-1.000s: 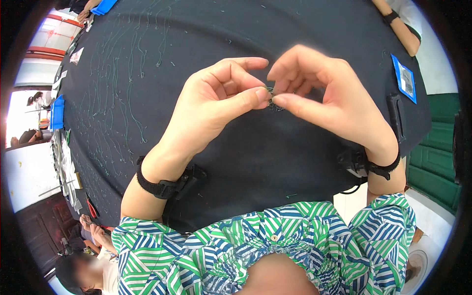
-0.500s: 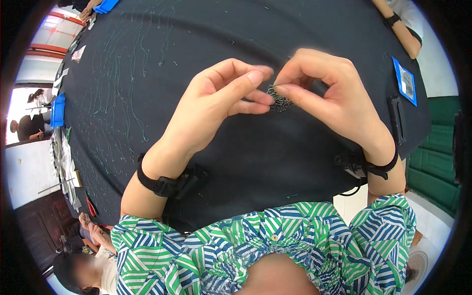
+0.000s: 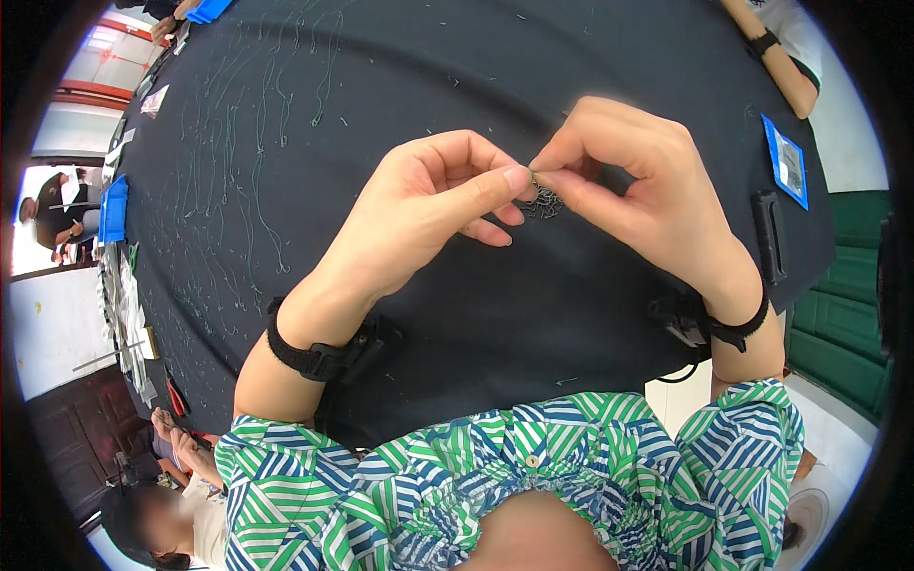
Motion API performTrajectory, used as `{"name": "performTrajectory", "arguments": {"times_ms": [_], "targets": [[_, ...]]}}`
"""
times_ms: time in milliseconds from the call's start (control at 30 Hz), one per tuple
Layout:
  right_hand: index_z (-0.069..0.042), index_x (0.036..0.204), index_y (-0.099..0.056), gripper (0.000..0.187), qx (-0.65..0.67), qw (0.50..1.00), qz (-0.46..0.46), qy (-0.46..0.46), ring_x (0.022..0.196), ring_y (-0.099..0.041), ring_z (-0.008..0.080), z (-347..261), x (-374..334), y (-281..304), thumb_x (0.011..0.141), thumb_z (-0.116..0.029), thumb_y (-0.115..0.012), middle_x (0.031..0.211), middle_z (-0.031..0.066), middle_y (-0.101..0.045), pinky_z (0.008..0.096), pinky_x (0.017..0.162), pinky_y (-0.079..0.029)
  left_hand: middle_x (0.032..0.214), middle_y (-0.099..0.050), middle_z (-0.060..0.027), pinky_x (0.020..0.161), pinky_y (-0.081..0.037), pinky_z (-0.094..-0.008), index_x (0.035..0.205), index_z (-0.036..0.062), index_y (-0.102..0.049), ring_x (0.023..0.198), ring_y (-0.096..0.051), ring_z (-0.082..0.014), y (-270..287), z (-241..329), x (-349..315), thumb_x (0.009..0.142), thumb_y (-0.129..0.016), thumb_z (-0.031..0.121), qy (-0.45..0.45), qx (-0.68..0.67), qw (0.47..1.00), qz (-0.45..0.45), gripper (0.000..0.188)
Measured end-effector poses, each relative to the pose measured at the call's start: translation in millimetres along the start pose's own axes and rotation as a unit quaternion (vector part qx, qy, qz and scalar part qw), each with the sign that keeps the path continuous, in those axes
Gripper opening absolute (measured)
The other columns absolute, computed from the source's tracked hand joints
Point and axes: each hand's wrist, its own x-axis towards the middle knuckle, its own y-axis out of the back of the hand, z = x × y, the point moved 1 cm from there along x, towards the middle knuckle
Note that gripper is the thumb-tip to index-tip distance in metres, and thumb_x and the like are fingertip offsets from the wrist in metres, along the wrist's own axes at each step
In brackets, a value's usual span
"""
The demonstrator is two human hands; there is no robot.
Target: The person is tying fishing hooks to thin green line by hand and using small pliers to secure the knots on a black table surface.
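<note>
top (image 3: 286,495): green, navy, white stripes | neckline (image 3: 464,523): gathered | button (image 3: 532,461): round, pale | wrist straps (image 3: 303,360): black

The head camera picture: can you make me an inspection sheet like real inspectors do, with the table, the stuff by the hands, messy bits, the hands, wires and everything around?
Surface: dark cloth, with some creases.
Things at the hands: a small pile of wiry dark pieces, partly hidden by fingers.
Clutter: thin green threads to the left; a blue-edged packet and a black long object to the right.
Hands: left hand and right hand have fingertips pinched close together by the pile; anything between them is too small to tell.
Cables: a short dark cable below the right wrist.
Surroundings: another person's forearm at upper right; green panels at right.
</note>
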Motion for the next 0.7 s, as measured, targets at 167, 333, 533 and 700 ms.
{"name": "performTrajectory", "arguments": {"times_ms": [167,333,533,700], "targets": [[0.000,0.084,-0.064,0.010,0.002,1.000,0.006,-0.006,0.066,-0.060,0.0147,-0.3,-0.7,0.9,0.075,0.004,-0.067,0.073,0.0059,-0.058,0.0259,0.057,-0.046,0.095,-0.066,-0.0100,0.066,-0.057,-0.0235,0.100,0.0003,-0.061,0.080,-0.065,-0.0114,-1.3,-0.2,0.4,0.093,-0.061,0.017,-0.012,-0.004,1.000,0.007,0.018],[0.001,0.085,-0.064,0.011,-0.002,1.000,0.002,-0.018,0.066,-0.060,0.0150,-0.8,-1.1,3.6,0.075,0.003,-0.067,0.073,0.0062,-0.058,0.0259,0.058,-0.046,0.094,-0.067,-0.0097,0.066,-0.057,-0.0236,0.100,0.0008,-0.061,0.079,-0.064,-0.0114,-1.6,-0.4,0.3,0.093,-0.061,0.017,-0.022,0.003,1.000,0.006,0.017],[0.000,0.083,-0.064,0.011,-0.023,1.000,-0.008,0.005,0.064,-0.058,0.0153,0.3,0.8,2.9,0.074,0.002,-0.068,0.072,0.0066,-0.057,0.0266,0.058,-0.045,0.095,-0.067,-0.0075,0.066,-0.056,-0.0222,0.100,0.0015,-0.061,0.079,-0.064,-0.0100,-0.7,0.3,0.6,0.093,-0.063,0.015,-0.034,0.027,0.999,0.006,0.015],[-0.002,0.082,-0.061,0.008,-0.037,0.999,-0.017,0.007,0.064,-0.059,0.0197,-6.2,2.1,3.9,0.076,-0.001,-0.067,0.075,0.0081,-0.056,0.0288,0.056,-0.045,0.092,-0.065,-0.0024,0.068,-0.053,-0.0205,0.099,0.0032,-0.062,0.080,-0.063,-0.0083,0.3,0.7,-1.4,0.092,-0.064,0.013,-0.061,0.045,0.997,-0.011,0.012]]}}
